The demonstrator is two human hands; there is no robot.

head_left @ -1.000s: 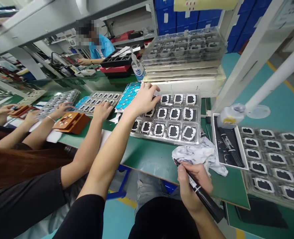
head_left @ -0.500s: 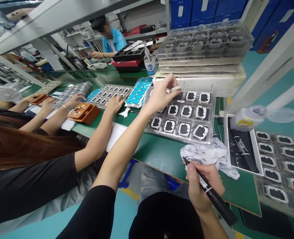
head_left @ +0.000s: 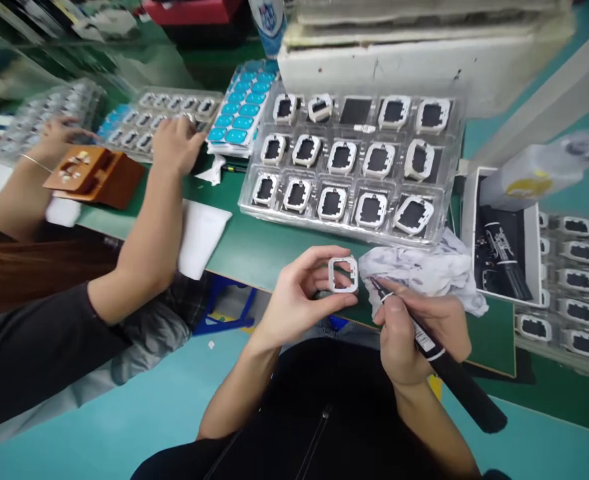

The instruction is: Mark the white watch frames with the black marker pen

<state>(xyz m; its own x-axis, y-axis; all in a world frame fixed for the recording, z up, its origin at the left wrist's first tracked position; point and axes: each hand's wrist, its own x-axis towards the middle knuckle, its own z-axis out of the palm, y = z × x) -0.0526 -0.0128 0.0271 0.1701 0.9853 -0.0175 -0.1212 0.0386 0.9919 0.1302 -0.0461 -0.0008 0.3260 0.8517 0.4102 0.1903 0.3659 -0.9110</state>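
Observation:
Between the thumb and fingers of my left hand is a small white square frame with rounded corners and an open middle. My right hand grips a black marker, uncapped, its dark tip pointing up and left toward the frame but apart from it. Beyond both hands lies a clear plastic tray of similar white frames in rows; one pocket in the back row shows only its dark bottom. A stained white cloth lies crumpled just behind my right hand.
Right of the cloth stands a white box with a bottle and another marker. More framed trays lie at the far right. A co-worker's arm reaches in at left near an orange-brown block. Blue-patterned sheets lie beside the tray.
My left hand has come back from the tray's back row toward me, bringing a white frame. My right hand still holds the marker, now close to the frame. The view has tilted down.

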